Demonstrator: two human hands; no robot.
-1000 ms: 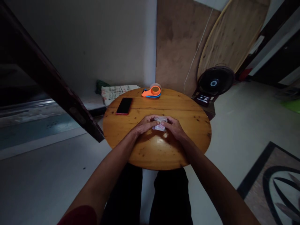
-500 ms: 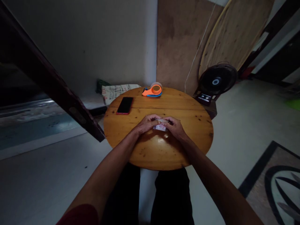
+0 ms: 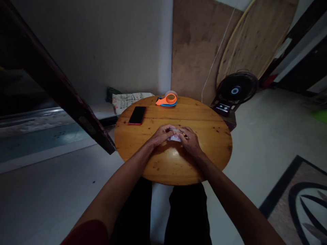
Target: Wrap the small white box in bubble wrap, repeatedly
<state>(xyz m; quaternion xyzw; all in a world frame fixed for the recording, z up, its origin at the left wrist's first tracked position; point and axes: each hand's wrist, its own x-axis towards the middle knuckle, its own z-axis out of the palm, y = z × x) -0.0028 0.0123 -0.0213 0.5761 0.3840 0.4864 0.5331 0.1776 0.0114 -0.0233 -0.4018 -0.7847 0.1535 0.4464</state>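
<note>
A small, pale, shiny packet (image 3: 175, 137) with pinkish marks is held between both hands, low over the middle of the round wooden table (image 3: 163, 170). My left hand (image 3: 161, 134) grips its left side, thumb on top. At the right side my right hand (image 3: 189, 139) has its thumb and fingers closed on the same packet. What the packet contains is too small to tell. Fingers cover much of its far edge.
An orange and blue tape dispenser (image 3: 167, 99) lies at the table's back edge. A black phone with a red edge (image 3: 137, 115) is at the back left. Beyond the table are a printed sack (image 3: 122, 102), a black round fan (image 3: 236, 89) and a dark slanted post (image 3: 87, 124).
My right hand's fingers have shifted slightly on the packet and cover more of its right side. The view has moved a little.
</note>
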